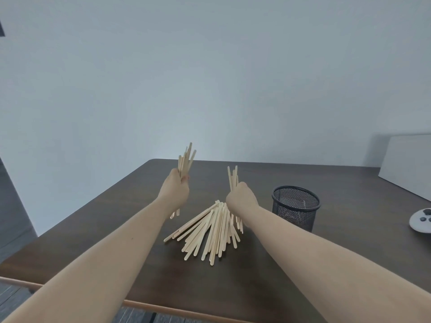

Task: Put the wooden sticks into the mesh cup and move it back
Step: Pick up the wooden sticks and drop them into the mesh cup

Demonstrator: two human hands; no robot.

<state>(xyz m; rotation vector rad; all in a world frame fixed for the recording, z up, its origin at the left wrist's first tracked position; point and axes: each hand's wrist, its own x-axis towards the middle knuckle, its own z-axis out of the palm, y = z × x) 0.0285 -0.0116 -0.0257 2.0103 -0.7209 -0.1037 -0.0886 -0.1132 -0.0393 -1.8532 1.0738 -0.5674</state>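
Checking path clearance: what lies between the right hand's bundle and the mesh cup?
In the head view, only bare dark tabletop separates the right hand from the mesh cup; nothing stands between.

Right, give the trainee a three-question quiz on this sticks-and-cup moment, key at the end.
1. True or false: both the left hand and the right hand grip upright bundles of wooden sticks.
2. The mesh cup stands: A) left of the pile, B) right of the pile, C) on the pile.
3. Fill in: the loose stick pile lies fanned on the dark ______.

Key: 1 true; 2 B; 3 table. The cup looks empty so far, though the mesh makes that hard to confirm.
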